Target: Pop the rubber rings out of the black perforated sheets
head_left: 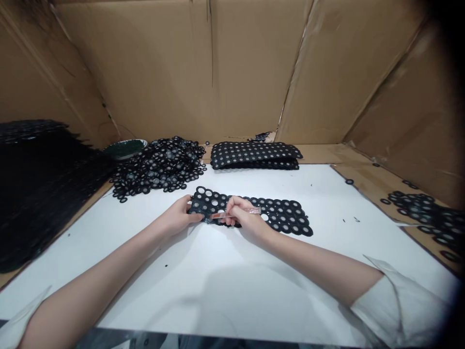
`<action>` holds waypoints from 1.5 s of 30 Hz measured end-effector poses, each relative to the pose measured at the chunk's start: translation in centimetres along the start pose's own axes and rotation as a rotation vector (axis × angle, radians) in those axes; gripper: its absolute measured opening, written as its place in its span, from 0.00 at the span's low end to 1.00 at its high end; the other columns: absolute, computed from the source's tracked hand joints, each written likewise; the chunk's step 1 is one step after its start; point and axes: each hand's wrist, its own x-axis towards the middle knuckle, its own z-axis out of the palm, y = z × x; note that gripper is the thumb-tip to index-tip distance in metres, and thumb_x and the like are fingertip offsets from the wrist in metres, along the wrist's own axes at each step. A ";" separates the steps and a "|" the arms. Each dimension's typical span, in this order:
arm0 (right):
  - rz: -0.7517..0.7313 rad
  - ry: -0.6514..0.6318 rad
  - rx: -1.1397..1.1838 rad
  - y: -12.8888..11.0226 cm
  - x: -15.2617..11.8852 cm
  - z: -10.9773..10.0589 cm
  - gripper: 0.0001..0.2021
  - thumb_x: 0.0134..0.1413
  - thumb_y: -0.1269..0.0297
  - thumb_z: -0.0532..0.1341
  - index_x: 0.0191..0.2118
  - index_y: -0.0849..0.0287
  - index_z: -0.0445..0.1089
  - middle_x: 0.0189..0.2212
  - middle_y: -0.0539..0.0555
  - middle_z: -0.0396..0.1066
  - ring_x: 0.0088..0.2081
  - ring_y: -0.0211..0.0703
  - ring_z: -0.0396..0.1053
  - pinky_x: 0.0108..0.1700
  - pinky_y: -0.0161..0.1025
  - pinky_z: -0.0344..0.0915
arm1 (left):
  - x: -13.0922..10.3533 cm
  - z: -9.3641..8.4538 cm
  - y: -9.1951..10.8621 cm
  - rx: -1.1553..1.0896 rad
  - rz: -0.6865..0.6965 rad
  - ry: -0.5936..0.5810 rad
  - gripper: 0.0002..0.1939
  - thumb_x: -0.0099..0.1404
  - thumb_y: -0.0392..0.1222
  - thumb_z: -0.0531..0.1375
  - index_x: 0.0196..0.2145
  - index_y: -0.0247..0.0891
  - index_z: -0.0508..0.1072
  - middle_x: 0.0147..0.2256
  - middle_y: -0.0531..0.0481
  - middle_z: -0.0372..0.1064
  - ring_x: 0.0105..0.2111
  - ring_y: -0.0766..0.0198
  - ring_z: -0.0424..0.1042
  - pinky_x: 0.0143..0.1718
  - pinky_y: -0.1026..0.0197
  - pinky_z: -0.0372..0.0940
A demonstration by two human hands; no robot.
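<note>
And here at the white flat tabletop [174, 286], the middle of it is where the action is: a long black mat of joined rings with pale round centres [288, 213] lies flat, slightly aslant, right in front of the person.

The left hand [181, 214] is at the mat's left end, thumb on the near corner, forefinger by the far one, curved apart between; whether it pinches or simply steadies, I can't tell from here. And the right hand [245, 215], fingers drawn in narrow, holds a slim clear-handled tool with a reddish tip [221, 214], the tip pointing left, low over the mat, near the left thumb! Contact? Too small to say.

Look beyond: a heap of loose black rings [160, 167] at the far left, with a shallow green dish with a white rim [127, 148] just behind. Centre back, a folded black dotted mat [254, 154] sits before the brown cardboard wall [240, 68]. Far left, a tall dark stack [39, 194]; over right, more scattered black rings [414, 206].
</note>
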 end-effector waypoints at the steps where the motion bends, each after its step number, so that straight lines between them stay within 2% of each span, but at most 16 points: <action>1: -0.020 -0.006 -0.060 0.0 -0.2 0.1 0.04 0.44 0.73 0.49 0.25 0.59 0.58 0.17 0.46 0.60 0.23 0.34 0.60 0.27 0.33 0.54 | -0.3 0.3 0.1 0.011 0.008 0.042 0.19 0.44 0.38 0.60 0.36 0.35 0.62 0.32 0.46 0.70 0.32 0.58 0.69 0.32 0.59 0.61; 4: -0.102 -0.036 -0.286 0.1 -0.7 0.6 0.04 0.47 0.71 0.48 0.27 0.58 0.58 0.20 0.46 0.61 0.24 0.33 0.58 0.27 0.33 0.53 | -1.4 1.4 0.3 0.042 0.064 0.137 0.17 0.46 0.37 0.57 0.37 0.35 0.62 0.34 0.46 0.70 0.34 0.57 0.69 0.33 0.59 0.61; 6: -0.141 -0.049 -0.369 0.0 -0.8 0.9 0.05 0.47 0.71 0.48 0.28 0.57 0.59 0.21 0.46 0.59 0.23 0.33 0.56 0.25 0.33 0.51 | -1.8 1.8 0.3 0.074 0.103 0.124 0.16 0.48 0.37 0.55 0.38 0.35 0.62 0.33 0.46 0.71 0.33 0.57 0.69 0.33 0.59 0.61; 8: -0.134 -0.058 -0.344 -0.1 -0.6 1.0 0.04 0.46 0.71 0.49 0.27 0.57 0.59 0.20 0.45 0.59 0.23 0.33 0.56 0.25 0.32 0.51 | -1.7 1.7 0.1 0.150 0.123 0.099 0.15 0.48 0.39 0.55 0.36 0.35 0.64 0.32 0.47 0.71 0.33 0.56 0.69 0.32 0.59 0.60; 10: -0.074 -0.044 -0.217 -0.3 -0.1 0.8 0.04 0.45 0.71 0.50 0.26 0.58 0.59 0.18 0.46 0.60 0.22 0.34 0.58 0.25 0.33 0.53 | -1.2 1.1 0.0 0.249 0.140 0.102 0.12 0.47 0.40 0.56 0.32 0.35 0.66 0.30 0.48 0.70 0.32 0.56 0.68 0.31 0.59 0.59; 13: 0.014 0.075 0.010 -0.6 0.9 -0.1 0.03 0.44 0.71 0.50 0.24 0.59 0.58 0.17 0.47 0.62 0.22 0.34 0.61 0.25 0.33 0.54 | -0.4 -0.1 0.2 0.243 0.110 -0.025 0.10 0.44 0.39 0.58 0.29 0.36 0.67 0.27 0.51 0.69 0.30 0.57 0.67 0.29 0.61 0.59; 15: -0.004 0.166 0.060 -0.7 1.4 -0.6 0.03 0.44 0.70 0.51 0.24 0.59 0.58 0.17 0.48 0.64 0.23 0.34 0.63 0.27 0.33 0.56 | -0.1 -0.7 0.4 0.161 0.094 -0.153 0.12 0.43 0.38 0.59 0.30 0.36 0.69 0.27 0.52 0.69 0.29 0.59 0.67 0.29 0.62 0.59; 17: -0.043 0.180 0.055 -0.7 1.7 -0.9 0.01 0.43 0.69 0.52 0.25 0.59 0.59 0.19 0.48 0.66 0.24 0.34 0.65 0.30 0.34 0.58 | 0.2 -1.1 0.5 0.117 0.073 -0.221 0.14 0.45 0.40 0.59 0.32 0.37 0.70 0.28 0.52 0.70 0.28 0.60 0.67 0.28 0.62 0.59; 19: -0.058 0.151 0.041 -0.5 1.8 -0.8 0.01 0.43 0.69 0.53 0.25 0.59 0.60 0.21 0.48 0.67 0.25 0.34 0.65 0.32 0.35 0.60 | 0.7 -1.2 0.3 0.134 0.070 -0.175 0.13 0.48 0.45 0.58 0.32 0.37 0.70 0.27 0.52 0.70 0.26 0.61 0.66 0.27 0.63 0.58; 23: -0.044 0.142 0.020 -0.1 1.8 -0.5 0.02 0.43 0.70 0.53 0.24 0.59 0.59 0.20 0.48 0.68 0.24 0.33 0.64 0.31 0.35 0.60 | 1.8 -0.9 -0.7 0.309 0.131 0.124 0.13 0.49 0.49 0.57 0.22 0.36 0.68 0.21 0.53 0.65 0.23 0.63 0.63 0.24 0.64 0.53; 25: -0.043 0.128 0.006 0.0 1.9 -0.4 0.02 0.43 0.70 0.53 0.24 0.59 0.59 0.19 0.48 0.68 0.23 0.33 0.64 0.30 0.34 0.59 | 2.2 -0.6 -1.1 0.348 0.125 0.182 0.12 0.48 0.49 0.57 0.21 0.35 0.67 0.19 0.53 0.64 0.23 0.63 0.62 0.22 0.64 0.52; 30: -0.058 0.089 -0.054 0.2 1.9 -0.3 0.02 0.43 0.71 0.52 0.25 0.59 0.59 0.20 0.48 0.68 0.23 0.32 0.63 0.27 0.33 0.57 | 2.6 0.1 -1.4 0.292 0.075 0.203 0.12 0.48 0.47 0.56 0.23 0.35 0.68 0.22 0.51 0.67 0.24 0.62 0.64 0.22 0.64 0.53; 34: -0.059 0.086 -0.086 0.2 1.9 -0.4 0.02 0.43 0.71 0.52 0.25 0.58 0.59 0.20 0.47 0.68 0.22 0.32 0.62 0.27 0.33 0.57 | 2.5 0.3 -1.2 0.247 0.043 0.210 0.11 0.47 0.46 0.56 0.23 0.34 0.68 0.21 0.51 0.66 0.23 0.63 0.63 0.22 0.64 0.53; 40: -0.029 0.115 -0.071 -0.5 1.7 -0.4 0.03 0.43 0.71 0.51 0.23 0.58 0.57 0.19 0.47 0.68 0.22 0.32 0.63 0.29 0.34 0.58 | 2.3 0.3 -0.9 0.150 -0.010 0.158 0.11 0.47 0.45 0.55 0.24 0.33 0.68 0.21 0.51 0.66 0.23 0.64 0.63 0.22 0.64 0.53; 42: -0.024 0.105 -0.080 -0.5 1.6 -0.4 0.02 0.44 0.71 0.51 0.24 0.58 0.57 0.20 0.48 0.68 0.24 0.33 0.63 0.29 0.34 0.58 | 2.4 0.4 -1.1 0.172 0.002 0.153 0.11 0.48 0.46 0.55 0.24 0.34 0.68 0.21 0.51 0.65 0.22 0.64 0.63 0.22 0.64 0.52; 45: -0.054 0.061 -0.160 -0.3 1.4 -0.2 0.02 0.46 0.70 0.51 0.26 0.58 0.58 0.22 0.48 0.67 0.27 0.34 0.65 0.30 0.34 0.57 | 2.3 0.7 -1.5 0.302 0.077 0.217 0.11 0.49 0.47 0.54 0.20 0.35 0.65 0.18 0.52 0.62 0.21 0.65 0.60 0.21 0.64 0.50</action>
